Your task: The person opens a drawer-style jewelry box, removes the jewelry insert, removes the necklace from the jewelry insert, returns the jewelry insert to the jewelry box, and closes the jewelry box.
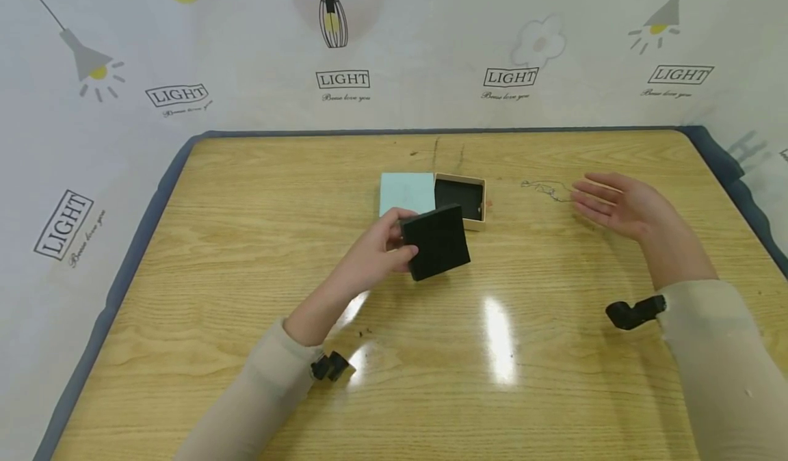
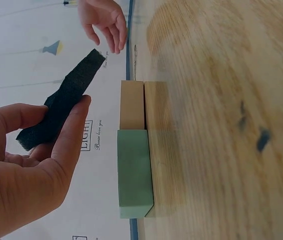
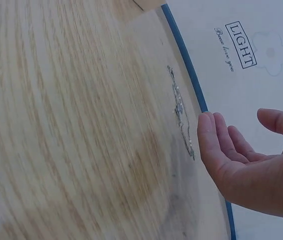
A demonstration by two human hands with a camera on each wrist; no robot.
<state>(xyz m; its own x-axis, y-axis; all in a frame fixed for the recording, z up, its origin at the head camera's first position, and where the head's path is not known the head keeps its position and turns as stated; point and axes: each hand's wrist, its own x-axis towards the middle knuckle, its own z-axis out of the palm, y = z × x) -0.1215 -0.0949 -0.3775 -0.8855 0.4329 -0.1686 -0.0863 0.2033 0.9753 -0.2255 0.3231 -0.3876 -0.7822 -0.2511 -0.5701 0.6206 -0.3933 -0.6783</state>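
My left hand point(image 1: 384, 245) pinches a flat square black foam pad point(image 1: 438, 243) by its left edge, tilted above the table. In the left wrist view, thumb and fingers grip the pad point(image 2: 64, 100) from both sides. Behind it stands an open tan-walled box point(image 1: 475, 224) with a dark interior, touching a pale blue-green box lid point(image 1: 406, 191) on its left. A thin silver chain necklace point(image 1: 544, 189) lies loosely on the table to the right. Beside the chain point(image 3: 179, 107), my right hand point(image 1: 618, 204) hovers palm up with relaxed fingers, holding nothing.
The glossy wooden table point(image 1: 246, 256) meets a white wall cloth point(image 1: 431, 37) printed with lamps along a dark blue edge point(image 1: 431, 131). Small dark specks point(image 1: 365, 332) mark the surface near my left wrist.
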